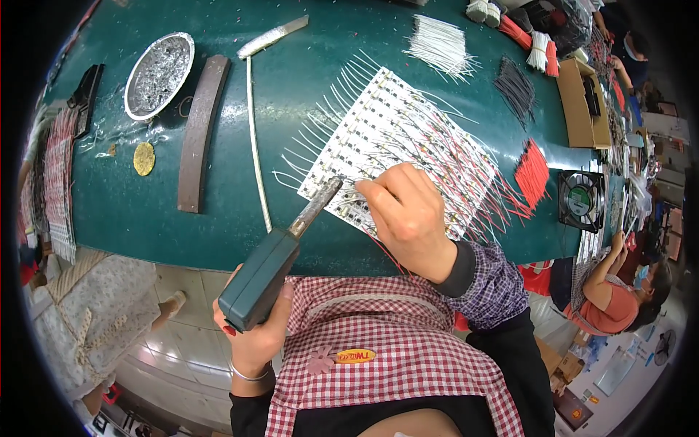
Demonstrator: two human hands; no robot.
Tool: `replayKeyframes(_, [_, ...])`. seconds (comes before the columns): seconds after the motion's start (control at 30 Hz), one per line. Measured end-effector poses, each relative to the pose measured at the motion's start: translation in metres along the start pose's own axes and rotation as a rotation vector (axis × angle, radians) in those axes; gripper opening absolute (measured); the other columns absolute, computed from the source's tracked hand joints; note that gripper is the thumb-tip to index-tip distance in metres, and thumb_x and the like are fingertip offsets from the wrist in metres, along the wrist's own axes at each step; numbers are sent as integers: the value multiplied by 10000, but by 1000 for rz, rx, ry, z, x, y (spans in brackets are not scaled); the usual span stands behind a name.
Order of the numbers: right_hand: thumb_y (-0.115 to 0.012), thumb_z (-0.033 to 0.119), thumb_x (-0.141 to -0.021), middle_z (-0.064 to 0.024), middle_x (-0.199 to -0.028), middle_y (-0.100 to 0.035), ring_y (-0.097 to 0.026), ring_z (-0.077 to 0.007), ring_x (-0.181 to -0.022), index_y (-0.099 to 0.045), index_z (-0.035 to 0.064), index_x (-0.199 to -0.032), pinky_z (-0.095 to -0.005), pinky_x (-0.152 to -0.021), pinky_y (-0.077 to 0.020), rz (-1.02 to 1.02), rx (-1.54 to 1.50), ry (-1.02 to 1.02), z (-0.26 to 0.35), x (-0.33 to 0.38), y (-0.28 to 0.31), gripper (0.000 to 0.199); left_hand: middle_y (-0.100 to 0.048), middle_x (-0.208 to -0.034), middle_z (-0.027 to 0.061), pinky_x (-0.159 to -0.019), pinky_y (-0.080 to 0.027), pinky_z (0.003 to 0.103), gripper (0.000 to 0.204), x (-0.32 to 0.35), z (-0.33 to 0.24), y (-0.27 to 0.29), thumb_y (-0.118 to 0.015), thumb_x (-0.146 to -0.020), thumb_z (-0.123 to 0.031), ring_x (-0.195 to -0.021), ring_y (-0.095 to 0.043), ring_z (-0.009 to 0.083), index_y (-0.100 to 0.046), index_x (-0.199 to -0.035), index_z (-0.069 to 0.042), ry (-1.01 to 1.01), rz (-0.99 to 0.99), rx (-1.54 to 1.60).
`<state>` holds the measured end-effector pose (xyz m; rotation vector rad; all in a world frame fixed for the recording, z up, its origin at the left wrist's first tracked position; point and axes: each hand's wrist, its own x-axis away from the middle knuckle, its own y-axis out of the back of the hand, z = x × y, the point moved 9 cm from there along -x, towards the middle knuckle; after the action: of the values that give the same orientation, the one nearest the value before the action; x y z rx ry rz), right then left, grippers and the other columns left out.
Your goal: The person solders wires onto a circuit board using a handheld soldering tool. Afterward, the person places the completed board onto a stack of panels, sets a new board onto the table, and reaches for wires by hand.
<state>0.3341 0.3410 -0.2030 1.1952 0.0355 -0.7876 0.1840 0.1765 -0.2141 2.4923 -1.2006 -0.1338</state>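
Note:
My left hand (255, 339) grips the dark green handle of a soldering iron (273, 266); its metal tip reaches the near corner of a white panel of LED strips (378, 124) on the green table. My right hand (408, 215) rests on the panel's near edge, fingers pinched together just right of the iron's tip, seemingly on a thin wire. Many red and white wires (473, 182) run off the panel to the right; white leads stick out on its left side.
A foil dish of solder scraps (159, 74), a brown curved bar (202, 131), a long white strip (255, 138), a white wire bundle (440, 45), black wires (517, 87), red wires (533, 173), a cardboard box (582, 102), a small fan (581, 198). Another person (619, 291) sits at the right.

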Motion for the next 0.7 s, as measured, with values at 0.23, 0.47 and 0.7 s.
replayKeyframes(0.23, [-636, -4, -626, -64, -803, -495, -526, -232, -765, -626, 34, -938, -351, -654, -416, 24, -11, -17, -2, 1, -3, 315, -659, -794, 114, -588, -497, 269, 176, -1, 1, -2, -717, -724, 27, -637, -644, 190, -675, -893, 55, 49, 60, -21])
replayKeyframes(0.47, [-636, 0, -633, -62, -798, -490, -522, -231, -760, -624, 36, -932, -351, -655, -414, 1, -6, -14, -2, 2, -2, 301, -675, -821, 121, -601, -507, 269, 187, 2, 6, -1, -718, -734, 17, -661, -659, 186, -678, -912, 58, 87, 64, -31])
replayKeyframes(0.7, [-636, 0, -633, -62, -797, -489, -521, -231, -760, -624, 38, -929, -350, -654, -413, 0, 6, -10, -1, 1, -2, 299, -716, -862, 123, -631, -534, 278, 223, 10, 4, 9, -754, -743, -22, -707, -692, 177, -698, -947, 49, 12, -40, -43])
